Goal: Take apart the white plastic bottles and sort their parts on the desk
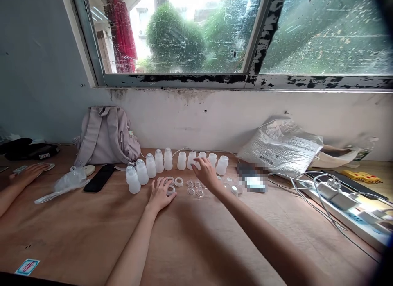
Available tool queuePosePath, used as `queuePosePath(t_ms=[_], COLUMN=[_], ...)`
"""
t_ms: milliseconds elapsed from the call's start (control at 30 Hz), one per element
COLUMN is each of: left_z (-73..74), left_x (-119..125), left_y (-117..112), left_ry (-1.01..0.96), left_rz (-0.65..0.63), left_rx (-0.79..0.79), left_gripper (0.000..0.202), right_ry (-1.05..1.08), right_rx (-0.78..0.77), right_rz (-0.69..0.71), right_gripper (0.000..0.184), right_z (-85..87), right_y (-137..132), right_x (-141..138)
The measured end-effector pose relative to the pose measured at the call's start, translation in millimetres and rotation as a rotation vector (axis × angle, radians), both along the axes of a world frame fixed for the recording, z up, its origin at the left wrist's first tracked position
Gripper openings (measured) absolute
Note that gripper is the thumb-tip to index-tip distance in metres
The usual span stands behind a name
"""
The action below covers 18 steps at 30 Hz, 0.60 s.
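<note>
My left hand (160, 196) rests palm down with its fingers spread over a group of white screw rings, one ring (171, 190) beside its thumb. My right hand (205, 173) reaches to the row of open-topped frosted baby bottles, its fingers apart in front of a middle bottle (202, 155) and partly hiding it. Whether the fingertips touch that bottle I cannot tell. To the left stand several bottles with domed clear tops, the nearest bottle (133, 181) in front. Between my hands lie several clear round teats (190, 191). Clear domed caps (235, 190) lie right of my right forearm.
A lilac backpack (107, 134), a black phone (99, 179) and a plastic bag (69, 182) are on the left. Another person's hand (30, 173) is at the far left. On the right are a silver bubble mailer (282, 144) and a cabled power strip (350, 212).
</note>
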<state>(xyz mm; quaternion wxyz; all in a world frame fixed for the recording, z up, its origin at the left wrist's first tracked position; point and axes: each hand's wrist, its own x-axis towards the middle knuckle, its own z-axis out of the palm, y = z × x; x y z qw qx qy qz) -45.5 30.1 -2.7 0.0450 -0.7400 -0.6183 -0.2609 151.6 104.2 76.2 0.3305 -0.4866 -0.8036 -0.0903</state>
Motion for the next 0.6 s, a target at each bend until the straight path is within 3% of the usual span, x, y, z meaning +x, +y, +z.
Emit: queuePosePath(t_ms=[67, 167, 367, 600], left_z=[-0.5, -1.4, 4.1, 9.0], left_x=[0.3, 0.8, 0.2, -0.9], left_y=[0.0, 0.0, -0.4, 4.5], left_ry=[-0.013, -0.021, -0.102, -0.299], left_rz=[-0.008, -0.001, -0.001, 0.045], left_rx=[0.008, 0.012, 0.08, 0.22], left_gripper=[0.044, 0.045, 0.04, 0.026], right_ry=[-0.197, -0.309, -0.442, -0.445], right_rx=[-0.068, -0.112, -0.161, -0.148], right_rz=[0.034, 0.084, 0.076, 0.018], right_gripper=[0.03, 0.037, 0.041, 0.035], right_z=[18.4, 27.6, 13.1, 5.5], right_y=[21.9, 49.5, 80.8, 88.7], right_x=[-16.8, -39.8, -59.1, -57.8])
